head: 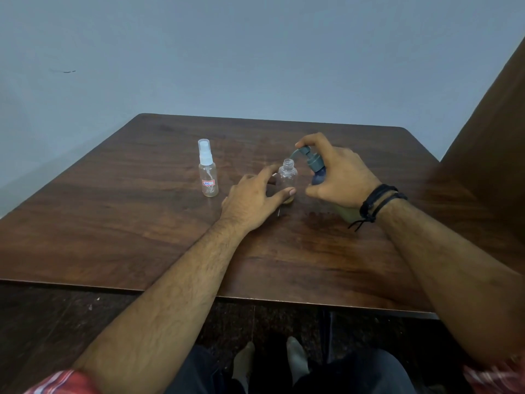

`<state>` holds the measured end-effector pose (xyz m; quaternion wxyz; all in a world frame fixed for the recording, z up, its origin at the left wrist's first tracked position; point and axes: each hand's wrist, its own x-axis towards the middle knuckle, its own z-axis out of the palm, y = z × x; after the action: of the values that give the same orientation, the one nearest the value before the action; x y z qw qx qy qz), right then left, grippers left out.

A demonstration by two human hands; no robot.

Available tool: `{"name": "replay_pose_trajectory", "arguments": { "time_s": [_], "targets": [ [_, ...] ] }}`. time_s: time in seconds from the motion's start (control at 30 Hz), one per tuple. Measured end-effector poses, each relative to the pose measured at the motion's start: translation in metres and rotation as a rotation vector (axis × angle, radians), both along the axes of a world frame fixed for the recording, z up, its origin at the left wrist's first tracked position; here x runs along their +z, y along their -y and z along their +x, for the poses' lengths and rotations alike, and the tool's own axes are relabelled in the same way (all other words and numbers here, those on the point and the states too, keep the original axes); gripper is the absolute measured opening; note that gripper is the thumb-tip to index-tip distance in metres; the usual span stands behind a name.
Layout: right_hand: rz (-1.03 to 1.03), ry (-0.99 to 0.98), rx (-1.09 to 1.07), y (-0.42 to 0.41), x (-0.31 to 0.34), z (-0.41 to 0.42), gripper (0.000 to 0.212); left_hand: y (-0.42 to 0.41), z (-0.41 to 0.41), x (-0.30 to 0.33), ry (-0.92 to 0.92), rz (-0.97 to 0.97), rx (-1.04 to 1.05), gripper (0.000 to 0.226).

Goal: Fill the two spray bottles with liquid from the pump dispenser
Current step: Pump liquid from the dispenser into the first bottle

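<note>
On the dark wooden table (113, 223), an uncapped clear bottle (287, 177) stands upright toward the far edge, a little right of the middle. The left hand (255, 197) steadies it low down, thumb on the near side and fingers around the far side, closed loosely on its base. Just to its right, the right hand (338, 177) is wrapped around the dispenser (317, 173), a dark blue bottle with a grey pump head; the forefinger lies on top of the pump and the spout reaches left to end over the open neck. Whether liquid is coming out cannot be told. The wrist wears black bands (376, 203). A second bottle (208, 169), clear with a white spray cap and a small red-edged label, stands upright to the left of the left hand, apart from it, nearer the far edge than the near one. Both forearms cross the near edge.
</note>
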<state>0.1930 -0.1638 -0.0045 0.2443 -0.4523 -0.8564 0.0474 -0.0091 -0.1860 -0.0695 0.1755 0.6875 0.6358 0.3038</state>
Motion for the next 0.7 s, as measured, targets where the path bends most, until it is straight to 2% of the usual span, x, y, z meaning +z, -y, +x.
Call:
{"name": "replay_pose_trajectory", "arguments": {
  "time_s": [0.13,0.3,0.5,0.7],
  "targets": [
    [-0.017,-0.013,-0.009,0.0000,0.0017,0.0000,0.065,0.0002,-0.0001,-0.0004,0.003,-0.014,0.004,0.067],
    [0.000,-0.010,-0.008,0.0006,0.0003,-0.0001,0.072,-0.0010,-0.0002,-0.0006,0.009,-0.013,0.000,0.068],
    [-0.020,-0.001,-0.007,0.0004,0.0014,-0.0023,0.065,-0.0024,-0.0006,-0.0028,0.007,-0.009,-0.014,0.073],
    [-0.004,0.006,-0.003,-0.0006,0.0001,-0.0014,0.072,-0.0002,-0.0003,-0.0005,0.005,0.010,-0.015,0.070]
  ]
}}
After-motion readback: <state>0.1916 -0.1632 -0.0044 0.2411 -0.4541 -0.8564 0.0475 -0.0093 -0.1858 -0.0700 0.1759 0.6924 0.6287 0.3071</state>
